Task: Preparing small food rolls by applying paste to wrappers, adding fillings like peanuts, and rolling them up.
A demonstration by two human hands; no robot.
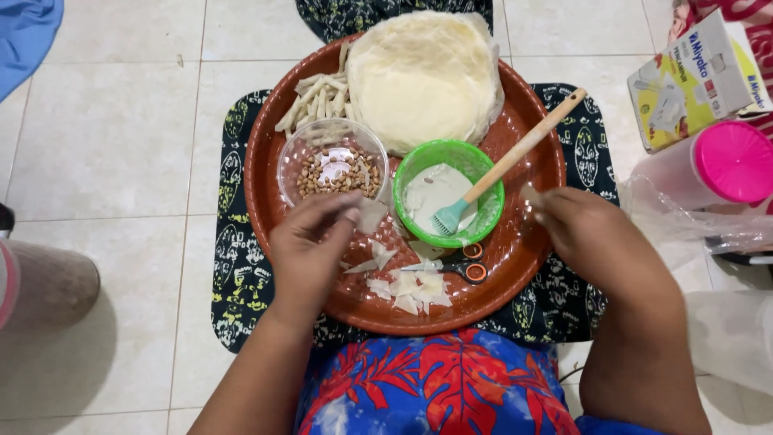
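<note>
My left hand (310,246) hovers over the round brown tray (531,242), fingers pinched on a small pale wrapper piece (369,216) beside a clear bowl of brown nuts (332,165). My right hand (581,234) is at the tray's right rim, fingertips closed on a small pale scrap (530,195). A green bowl of white paste (439,193) sits between the hands with a wooden-handled silicone brush (515,157) leaning in it. Cut wrapper pieces (407,286) and small scissors (467,266) lie at the tray's near side. A stack of thin round wrappers (423,76) fills the far side.
Pale rolled sticks (316,101) lie by the wrapper stack. A dark patterned mat (233,266) is under the tray on the tiled floor. At right stand a pink-lidded container (725,165), a yellow-white box (696,80) and clear plastic bags (733,330). Blue cloth (24,32) lies top left.
</note>
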